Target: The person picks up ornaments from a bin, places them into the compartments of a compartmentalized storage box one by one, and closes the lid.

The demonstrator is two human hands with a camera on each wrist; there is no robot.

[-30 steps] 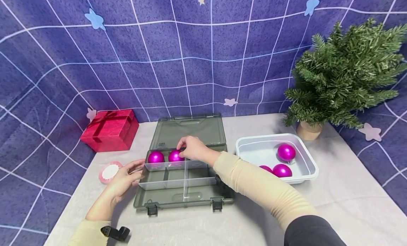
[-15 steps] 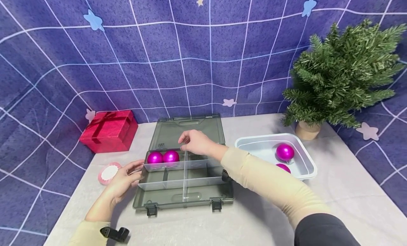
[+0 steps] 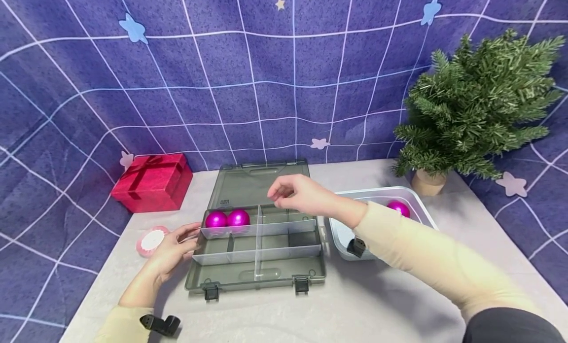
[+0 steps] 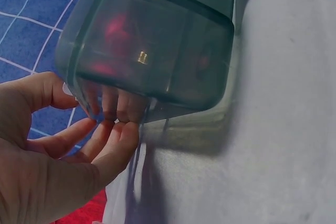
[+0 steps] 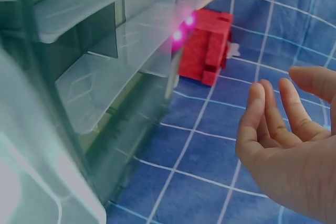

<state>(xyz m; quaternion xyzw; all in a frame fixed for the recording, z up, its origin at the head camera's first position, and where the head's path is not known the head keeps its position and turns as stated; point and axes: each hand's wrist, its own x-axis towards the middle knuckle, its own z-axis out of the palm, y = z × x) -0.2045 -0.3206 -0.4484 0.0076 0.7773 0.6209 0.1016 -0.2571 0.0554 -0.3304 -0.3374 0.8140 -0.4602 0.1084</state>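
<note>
Two shiny magenta ball ornaments (image 3: 238, 218) sit side by side in the back left compartment of a smoky grey divided plastic box (image 3: 222, 271), whose lid (image 3: 239, 186) lies back. My left hand (image 3: 174, 250) rests its fingertips against the box's left side; in the left wrist view the fingers (image 4: 113, 153) meet the clear wall near its edge. Above the back right compartments hovers my right hand (image 3: 303, 194), fingers loosely bent with nothing between them, as the right wrist view also shows. Another magenta ball (image 3: 398, 208) shows in the white tub (image 3: 386, 189), partly covered by my right sleeve.
A red gift box (image 3: 153, 183) stands at the back left, with a pink and white round item (image 3: 153, 241) in front of it. At the back right is a small artificial pine tree (image 3: 479, 101). A purple-blue grid cloth (image 3: 230, 106) hangs behind.
My right hand has released the second ball, which now sits against the first, and has lifted off and moved right toward the tub. The left hand has stayed at the box's side.
</note>
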